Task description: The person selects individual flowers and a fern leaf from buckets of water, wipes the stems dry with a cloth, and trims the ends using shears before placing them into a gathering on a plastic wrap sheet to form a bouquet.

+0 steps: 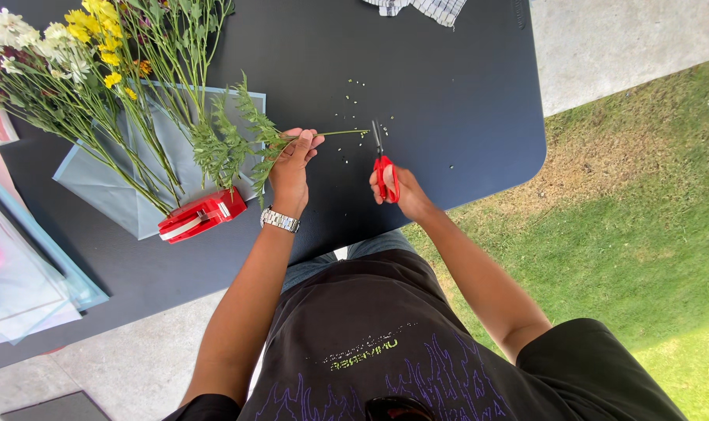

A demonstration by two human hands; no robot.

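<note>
My right hand (pixel 397 191) covers the red plastic scissor handles (pixel 386 175), so their loops are mostly hidden. The checked cloth (pixel 421 8) and the white and yellow flower heads (pixel 50 39) run off the top edge. The pale green cuttings (pixel 354 97) are too small to identify.

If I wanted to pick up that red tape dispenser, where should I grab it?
Probably across the middle of the tape dispenser, coming from above with fingers on its two long sides. It lies flat on the table, long and narrow, and stems crowd its upper edge, so approach from the near side.
</note>
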